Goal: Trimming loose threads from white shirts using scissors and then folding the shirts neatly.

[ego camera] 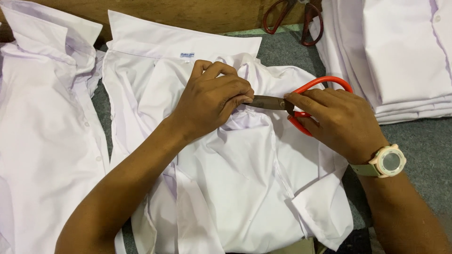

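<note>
A white shirt (245, 188) lies spread on the grey table (423, 141) before me, collar away from me. My left hand (212, 99) pinches a bunched fold of its fabric near the chest. My right hand (336, 120) grips orange-handled scissors (310, 87), whose dark blades point left and meet the pinched fabric at my left fingertips. A pale watch with a green strap sits on my right wrist.
Another white shirt (42, 127) lies unfolded at the left. A stack of folded white shirts (400, 56) sits at the upper right. A second pair of dark red-handled scissors (294, 19) rests at the back edge by a wooden board.
</note>
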